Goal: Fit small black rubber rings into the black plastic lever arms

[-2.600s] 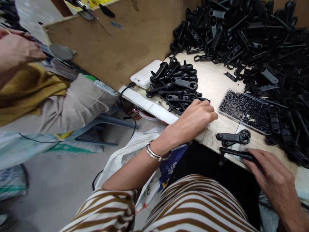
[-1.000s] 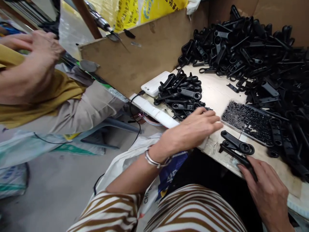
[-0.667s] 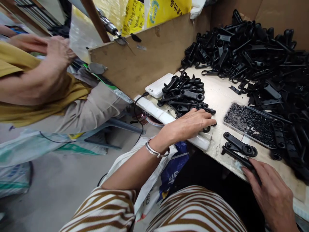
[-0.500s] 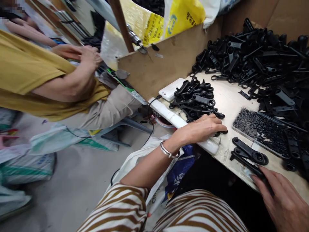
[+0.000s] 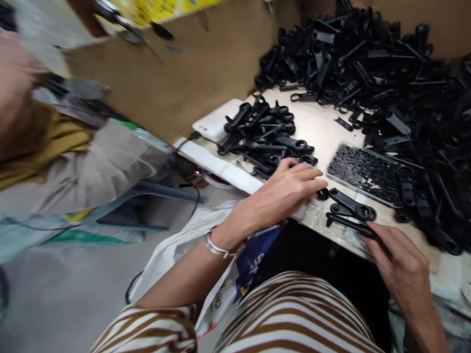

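Note:
My left hand point(image 5: 289, 191) is closed at the table's front edge, beside the near end of a small pile of black plastic levers point(image 5: 290, 143). A black ring-shaped end point(image 5: 323, 194) sticks out past its fingertips; the rest of that part is hidden under the hand. In my right hand point(image 5: 399, 255) is a slim black plastic lever point(image 5: 349, 224), gripped between thumb and fingers, its hooked tip pointing left. Just behind it, black levers with round ring ends point(image 5: 353, 205) lie flat on the table point(image 5: 312, 113).
A clear shallow tray point(image 5: 362, 171) of tiny black pieces lies behind my hands. Beyond it rises a large heap of black levers point(image 5: 368, 63). A white box with a cable point(image 5: 217, 120) sits by the cardboard wall point(image 5: 176, 73). A co-worker's leg point(image 5: 110, 162) shows at left.
My view has swung toward the right, so the co-worker has mostly left the frame. My left hand has shifted slightly toward the right hand. The right hand still grips the slim lever.

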`<state>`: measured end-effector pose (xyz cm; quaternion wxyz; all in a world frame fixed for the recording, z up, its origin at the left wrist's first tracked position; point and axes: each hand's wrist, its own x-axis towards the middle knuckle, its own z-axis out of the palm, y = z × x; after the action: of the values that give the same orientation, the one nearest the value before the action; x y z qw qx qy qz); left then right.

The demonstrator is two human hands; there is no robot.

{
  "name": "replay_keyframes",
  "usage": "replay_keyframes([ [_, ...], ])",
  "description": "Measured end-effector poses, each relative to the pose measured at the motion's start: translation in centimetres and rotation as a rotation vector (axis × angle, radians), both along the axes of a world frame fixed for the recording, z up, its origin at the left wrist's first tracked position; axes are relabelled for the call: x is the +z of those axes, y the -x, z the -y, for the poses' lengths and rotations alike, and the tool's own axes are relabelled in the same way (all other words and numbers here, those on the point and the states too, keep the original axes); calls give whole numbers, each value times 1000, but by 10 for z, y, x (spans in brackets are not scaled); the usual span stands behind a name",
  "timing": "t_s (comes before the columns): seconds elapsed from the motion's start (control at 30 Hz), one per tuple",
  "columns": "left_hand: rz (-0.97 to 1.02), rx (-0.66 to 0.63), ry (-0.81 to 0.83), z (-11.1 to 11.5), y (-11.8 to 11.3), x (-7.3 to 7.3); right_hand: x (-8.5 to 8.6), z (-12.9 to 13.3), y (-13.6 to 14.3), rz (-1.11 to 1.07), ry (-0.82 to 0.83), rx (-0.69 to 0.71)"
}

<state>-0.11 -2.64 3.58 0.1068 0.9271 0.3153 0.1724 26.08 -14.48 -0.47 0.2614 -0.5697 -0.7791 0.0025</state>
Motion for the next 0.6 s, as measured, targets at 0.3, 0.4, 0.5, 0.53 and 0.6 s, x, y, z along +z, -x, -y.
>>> replay_keyframes([
  [0.3, 185, -81, -157, 58, -45, -30, 1, 11, -9, 26, 33, 20],
  [0.4, 260, -63, -230, 65, -52, -38, 5, 16, -9, -30, 92, 27],
  [0.5, 292, -74, -268, 69, -52, -43, 7, 19, -9, -67, 139, 6],
  [0.53, 295, -79, -259, 70, -51, -44, 8, 20, -9, -74, 149, 1],
  [0.6, 294, -93, -210, 72, -50, -47, 8, 21, -9, -86, 167, -2],
])
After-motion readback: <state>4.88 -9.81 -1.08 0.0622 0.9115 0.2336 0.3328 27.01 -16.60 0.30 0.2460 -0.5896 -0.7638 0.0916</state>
